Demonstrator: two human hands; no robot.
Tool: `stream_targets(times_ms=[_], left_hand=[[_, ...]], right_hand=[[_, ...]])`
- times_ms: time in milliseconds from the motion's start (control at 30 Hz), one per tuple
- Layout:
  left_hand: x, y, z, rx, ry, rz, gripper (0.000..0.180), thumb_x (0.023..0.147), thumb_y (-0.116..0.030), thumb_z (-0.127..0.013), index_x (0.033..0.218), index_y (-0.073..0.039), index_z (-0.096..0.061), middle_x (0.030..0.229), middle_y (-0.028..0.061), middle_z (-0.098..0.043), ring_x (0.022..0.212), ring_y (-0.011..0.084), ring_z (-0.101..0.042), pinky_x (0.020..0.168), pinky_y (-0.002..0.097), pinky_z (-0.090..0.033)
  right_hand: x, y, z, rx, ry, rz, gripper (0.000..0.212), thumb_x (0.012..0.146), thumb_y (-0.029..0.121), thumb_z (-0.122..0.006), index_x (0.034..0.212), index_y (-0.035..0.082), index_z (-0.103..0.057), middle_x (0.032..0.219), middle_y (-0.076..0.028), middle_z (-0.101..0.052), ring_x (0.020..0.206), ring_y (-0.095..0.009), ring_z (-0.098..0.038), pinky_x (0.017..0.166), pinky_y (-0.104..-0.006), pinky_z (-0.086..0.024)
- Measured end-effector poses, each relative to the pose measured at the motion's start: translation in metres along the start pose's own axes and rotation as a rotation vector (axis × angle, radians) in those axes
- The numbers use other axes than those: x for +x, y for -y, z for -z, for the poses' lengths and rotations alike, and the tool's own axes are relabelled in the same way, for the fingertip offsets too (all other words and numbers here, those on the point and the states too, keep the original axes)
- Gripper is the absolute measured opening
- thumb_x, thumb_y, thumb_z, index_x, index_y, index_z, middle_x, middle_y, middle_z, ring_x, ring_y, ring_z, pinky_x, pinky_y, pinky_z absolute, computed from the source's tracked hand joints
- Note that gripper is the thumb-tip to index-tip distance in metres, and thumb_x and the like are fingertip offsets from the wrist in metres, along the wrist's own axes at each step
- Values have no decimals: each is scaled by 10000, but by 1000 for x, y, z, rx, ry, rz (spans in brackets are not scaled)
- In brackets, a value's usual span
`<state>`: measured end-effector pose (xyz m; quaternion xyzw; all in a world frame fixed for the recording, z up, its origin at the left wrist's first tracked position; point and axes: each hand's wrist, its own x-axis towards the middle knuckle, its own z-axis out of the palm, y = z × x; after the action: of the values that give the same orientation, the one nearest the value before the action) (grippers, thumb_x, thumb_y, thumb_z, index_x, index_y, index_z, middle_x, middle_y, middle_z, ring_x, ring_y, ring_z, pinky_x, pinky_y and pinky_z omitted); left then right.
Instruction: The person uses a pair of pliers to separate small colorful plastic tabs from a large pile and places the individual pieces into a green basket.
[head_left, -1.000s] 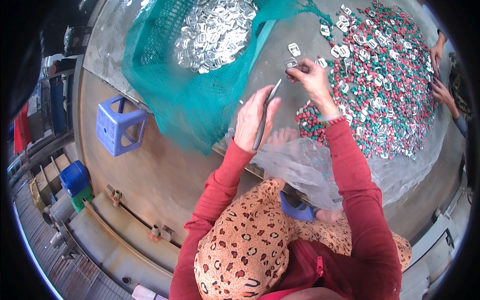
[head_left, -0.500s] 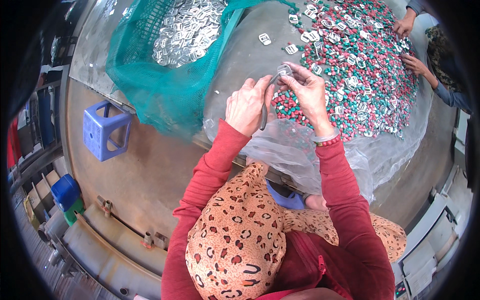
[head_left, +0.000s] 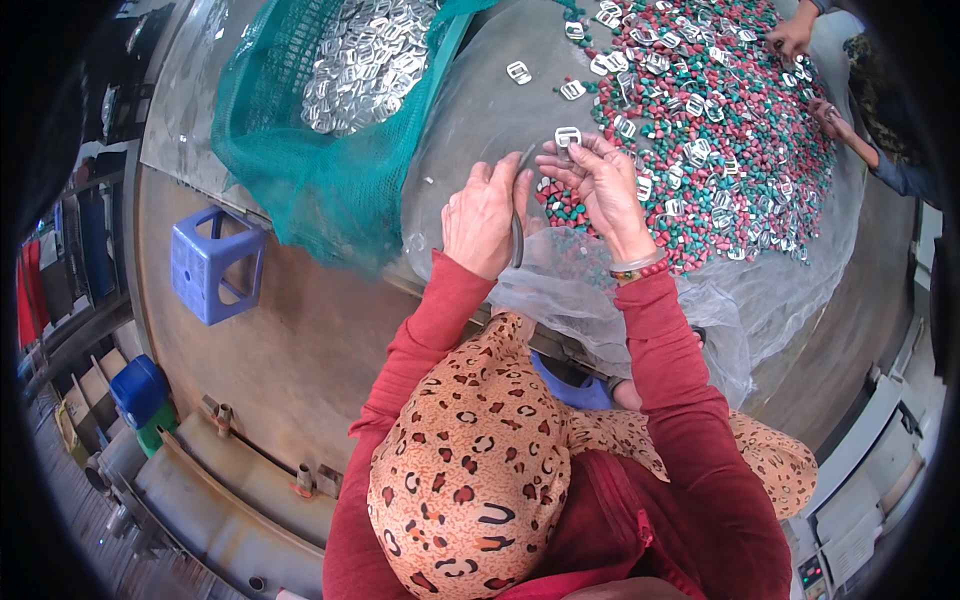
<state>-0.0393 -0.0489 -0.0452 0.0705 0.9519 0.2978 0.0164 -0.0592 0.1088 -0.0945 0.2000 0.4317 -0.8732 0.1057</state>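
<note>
1. Metal buckle (head_left: pixel 567 137): small rectangular frame of bright silver metal with a cross bar. It is pinched at the fingertips of the right hand (head_left: pixel 600 185), above the near edge of the heap. Judged light, rigid and smooth, so likely to slip; best taken by its outer rim, thumb against forefinger, with the open slots left free.
2. Right hand: fingers together, clamped on the buckle. A beaded band sits at the wrist above a red sleeve.
3. Left hand (head_left: pixel 483 215): fingers curled shut around a thin dark tool (head_left: pixel 517 235), probably a slim metal rod or blade; the view is too small to say which. Its tip points up toward the buckle.
4. Heap of small pieces (head_left: pixel 740 150): red, teal and white chunks, pebble-like, probably hard plastic or ceramic, with more silver buckles lying among them. Loose, and would scatter easily.
5. Clear plastic sheet (head_left: pixel 700 300): thin, crinkled and limp, spread under the heap and hanging over the worktop (head_left: pixel 330 330) edge.
6. Green mesh sack (head_left: pixel 300 160): soft open netting, slack, holding a mass of bright buckles; heavy as a whole by its look.
7. Blue plastic stool (head_left: pixel 213 265): rigid, moulded, standing left of the sack.
8. Another person's hands (head_left: pixel 800 35): at the far side of the heap, upper right.
</note>
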Motion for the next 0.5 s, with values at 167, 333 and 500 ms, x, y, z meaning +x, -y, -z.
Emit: stream_targets(times_ms=[167, 333, 500], left_hand=[[1, -5, 1, -32, 147, -67, 342, 867, -209, -550, 1206, -173, -520, 772, 140, -567, 644, 336, -588, 550, 428, -465], [1, -3, -2, 13, 175, -48, 356, 866, -216, -545, 1221, -206, -511, 736, 130, -535, 603, 334, -576, 525, 434, -461], [0, 3, -2, 37, 147, -85, 345, 857, -227, -557, 1196, -169, -524, 740, 141, -532, 589, 344, -576, 514, 440, -455]], right_hand=[[-2, 2, 13, 214, 94, -109, 152, 868, 21, -497, 1001, -49, -517, 978, -177, -606, 897, -277, -628, 826, -400, -532], [-8, 3, 5, 184, 78, -97, 170, 869, 22, -495, 1022, -45, -524, 968, -152, -613, 884, -245, -629, 815, -381, -536], [-13, -3, -2, 86, 43, -53, 176, 885, 33, -489, 1020, -62, -551, 956, -133, -620, 882, -220, -630, 795, -357, -539]])
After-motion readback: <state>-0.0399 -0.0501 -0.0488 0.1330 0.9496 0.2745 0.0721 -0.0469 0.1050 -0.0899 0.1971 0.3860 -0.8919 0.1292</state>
